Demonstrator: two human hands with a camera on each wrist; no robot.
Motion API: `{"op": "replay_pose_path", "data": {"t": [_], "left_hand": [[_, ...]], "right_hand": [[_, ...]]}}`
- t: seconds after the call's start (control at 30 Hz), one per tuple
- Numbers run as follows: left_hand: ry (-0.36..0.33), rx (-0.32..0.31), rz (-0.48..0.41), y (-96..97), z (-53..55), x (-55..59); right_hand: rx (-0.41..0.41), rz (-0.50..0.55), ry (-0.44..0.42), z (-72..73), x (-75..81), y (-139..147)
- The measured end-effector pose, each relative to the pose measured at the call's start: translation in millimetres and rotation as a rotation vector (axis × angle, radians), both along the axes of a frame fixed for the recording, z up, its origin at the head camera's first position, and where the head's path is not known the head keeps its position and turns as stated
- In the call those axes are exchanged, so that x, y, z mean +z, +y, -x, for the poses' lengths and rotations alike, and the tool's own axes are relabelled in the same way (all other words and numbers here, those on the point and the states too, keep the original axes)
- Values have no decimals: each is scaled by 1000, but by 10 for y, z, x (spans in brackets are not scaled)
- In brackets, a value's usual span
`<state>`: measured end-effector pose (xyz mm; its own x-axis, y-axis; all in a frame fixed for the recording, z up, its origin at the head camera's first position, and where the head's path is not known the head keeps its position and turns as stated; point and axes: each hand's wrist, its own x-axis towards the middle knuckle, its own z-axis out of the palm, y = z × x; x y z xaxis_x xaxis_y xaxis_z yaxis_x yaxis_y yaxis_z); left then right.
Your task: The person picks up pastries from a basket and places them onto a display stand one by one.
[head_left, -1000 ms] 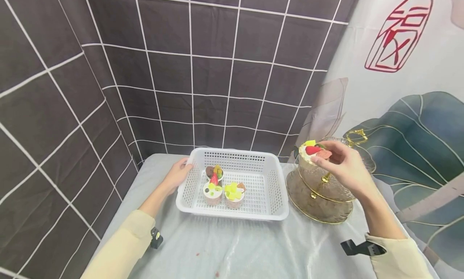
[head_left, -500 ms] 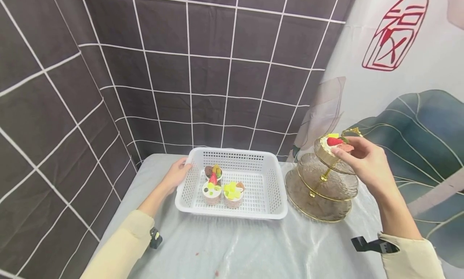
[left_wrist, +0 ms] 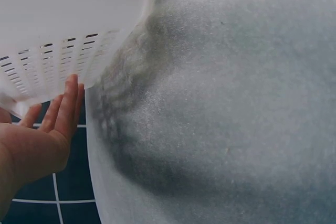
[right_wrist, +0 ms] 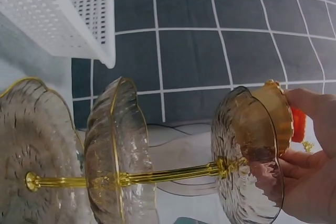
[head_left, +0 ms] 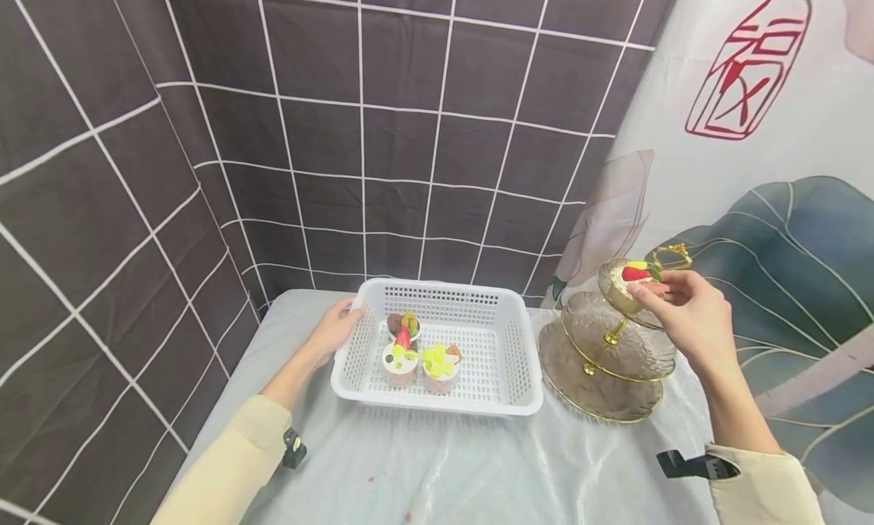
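My right hand [head_left: 696, 316] pinches a cream cupcake [head_left: 624, 290] topped with a strawberry and yellow cubes, at the top tier of a three-tier glass stand [head_left: 601, 388]. In the right wrist view, the cupcake's gold wrapper [right_wrist: 262, 121] shows through and beside the top glass plate [right_wrist: 228, 129]; whether it bears its weight there I cannot tell. My left hand [head_left: 334, 328] holds the left rim of a white plastic basket [head_left: 437, 405], thumb over the edge. From the left wrist, its fingers [left_wrist: 67, 106] lie along the basket's perforated outer wall.
Inside the basket are a white cupcake with a strawberry [head_left: 400, 364], one with yellow cubes [head_left: 440, 369] and one with a brown topping [head_left: 396, 325]. A pale cloth [head_left: 423, 472] covers the table. Dark gridded fabric [head_left: 403, 146] hangs behind it.
My right hand has carried the cupcake rightward to the stand's top tier and then lowered it slightly. The left hand and the basket have stayed where they were.
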<state>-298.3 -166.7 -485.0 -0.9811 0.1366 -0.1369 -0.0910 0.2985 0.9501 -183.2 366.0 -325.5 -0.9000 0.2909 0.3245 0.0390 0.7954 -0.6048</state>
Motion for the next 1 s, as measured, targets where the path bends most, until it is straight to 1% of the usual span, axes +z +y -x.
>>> {"op": "replay_pose_path", "data": {"t": [0.3, 0.6, 0.8, 0.9, 1.0], "left_hand": [[7, -6, -22, -4, -2, -4], [-12, 0, -11, -5, 8, -16], [-12, 2, -1, -9, 1, -13], [-11, -1, -7, -8, -3, -12], [-5, -12, -10, -12, 2, -11]], "right_hand": [[-11, -74, 7, -10, -22, -30], [15, -121, 8, -56, -26, -36], [35, -136, 10, -104, 57, -82], [41, -140, 38, -126, 120, -109], [43, -145, 90, -148, 185, -145]]}}
